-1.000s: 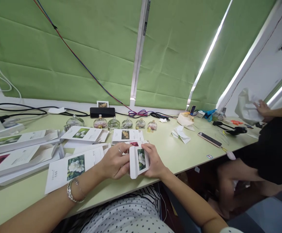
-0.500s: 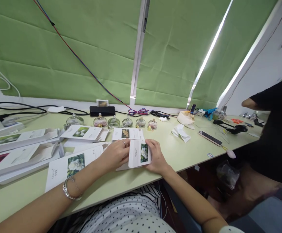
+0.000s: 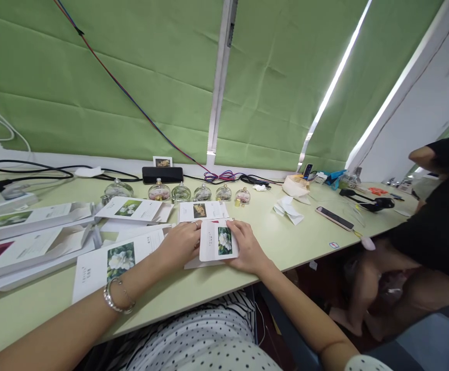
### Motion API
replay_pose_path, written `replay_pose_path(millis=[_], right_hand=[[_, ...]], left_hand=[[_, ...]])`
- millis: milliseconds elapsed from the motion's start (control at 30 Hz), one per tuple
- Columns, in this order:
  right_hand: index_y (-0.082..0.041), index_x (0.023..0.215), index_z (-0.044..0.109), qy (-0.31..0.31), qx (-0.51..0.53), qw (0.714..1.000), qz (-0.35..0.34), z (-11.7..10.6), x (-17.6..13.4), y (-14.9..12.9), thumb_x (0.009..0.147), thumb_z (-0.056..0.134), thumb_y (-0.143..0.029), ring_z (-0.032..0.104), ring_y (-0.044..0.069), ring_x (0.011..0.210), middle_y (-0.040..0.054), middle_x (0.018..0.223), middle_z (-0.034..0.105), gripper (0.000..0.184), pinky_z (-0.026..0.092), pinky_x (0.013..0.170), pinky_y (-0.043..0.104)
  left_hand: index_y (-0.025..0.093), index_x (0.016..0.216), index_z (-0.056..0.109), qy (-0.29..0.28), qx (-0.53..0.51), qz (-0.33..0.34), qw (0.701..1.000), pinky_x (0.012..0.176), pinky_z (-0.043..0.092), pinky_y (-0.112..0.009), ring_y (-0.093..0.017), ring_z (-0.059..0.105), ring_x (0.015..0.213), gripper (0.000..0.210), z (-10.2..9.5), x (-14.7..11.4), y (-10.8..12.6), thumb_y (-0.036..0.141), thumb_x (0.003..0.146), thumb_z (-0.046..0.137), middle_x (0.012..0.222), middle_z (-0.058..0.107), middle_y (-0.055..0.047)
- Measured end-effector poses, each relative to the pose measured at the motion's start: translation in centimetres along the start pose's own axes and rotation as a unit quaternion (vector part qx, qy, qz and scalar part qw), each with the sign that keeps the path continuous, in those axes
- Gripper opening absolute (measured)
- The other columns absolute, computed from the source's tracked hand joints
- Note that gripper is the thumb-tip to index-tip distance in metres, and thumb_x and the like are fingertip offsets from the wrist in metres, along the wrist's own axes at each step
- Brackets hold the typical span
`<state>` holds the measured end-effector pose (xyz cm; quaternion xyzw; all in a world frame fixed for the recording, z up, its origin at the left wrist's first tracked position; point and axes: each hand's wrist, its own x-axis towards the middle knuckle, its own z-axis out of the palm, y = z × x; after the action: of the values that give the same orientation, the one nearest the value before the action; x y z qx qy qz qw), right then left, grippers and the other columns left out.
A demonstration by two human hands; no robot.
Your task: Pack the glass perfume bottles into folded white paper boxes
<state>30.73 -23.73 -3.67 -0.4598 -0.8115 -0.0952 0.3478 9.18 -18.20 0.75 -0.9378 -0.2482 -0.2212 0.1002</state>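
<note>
A small white box (image 3: 211,245) printed with a white flower is held just above the table's front edge. My right hand (image 3: 248,250) grips its right side, thumb along the top edge. My left hand (image 3: 180,243) closes on its left side, the fingertips hidden behind it. Under the box and left hand lies part of a white card piece (image 3: 193,265). Left of my hands rests a larger white flower-print box (image 3: 93,270), partly covered by my left forearm. Just beyond my hands is a white box with a yellow-flower picture (image 3: 188,211).
Several round glass bottles (image 3: 180,192) stand in a row behind the boxes. More flat boxes (image 3: 27,247) cover the left. Crumpled paper (image 3: 289,210) and a phone (image 3: 334,218) lie to the right. A black phone (image 3: 162,175) is at the wall. A person in black (image 3: 436,206) is at far right.
My hands have shifted the small box slightly left, and its printed face sits more level. The person at the right has moved further right, with the legs now more in view.
</note>
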Motion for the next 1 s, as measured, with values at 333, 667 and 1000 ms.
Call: replay_pose_path(millis=[333,667,1000], right_hand=[[-0.018,0.136,0.034,-0.040,0.024,0.993,0.111,-2.2,-1.8,3.8,0.062,0.073,-0.034,0.039,0.029,0.119,0.0131,0.126,0.045,0.085,0.037,0.102,0.047],[-0.019,0.134,0.033,0.117,0.227,0.923,0.288,-1.3,-2.1,4.3,0.065,0.070,-0.046,0.049,0.028,0.116,0.0126,0.129,0.048,0.083,0.045,0.093,0.042],[-0.014,0.115,0.050,0.173,0.350,0.810,0.437,-1.3,-2.1,6.5,0.058,0.063,-0.030,0.058,0.029,0.106,0.0133,0.116,0.060,0.061,0.047,0.091,0.042]], left_hand=[[0.018,0.097,0.052,-0.011,-0.109,-0.115,0.987,0.052,0.040,-0.026,-0.016,0.059,0.059,0.018,0.3,0.1,-0.1,0.025,0.081,0.048,0.078,0.067,-0.003],[0.018,0.096,0.052,-0.071,-0.077,-0.095,0.990,0.054,0.039,-0.029,-0.020,0.060,0.066,0.018,0.6,0.1,0.9,0.023,0.081,0.044,0.083,0.066,-0.007],[0.016,0.098,0.052,-0.045,-0.095,-0.063,0.992,0.073,0.046,-0.037,-0.025,0.060,0.087,0.021,0.3,0.0,1.0,0.024,0.082,0.042,0.094,0.065,-0.010]])
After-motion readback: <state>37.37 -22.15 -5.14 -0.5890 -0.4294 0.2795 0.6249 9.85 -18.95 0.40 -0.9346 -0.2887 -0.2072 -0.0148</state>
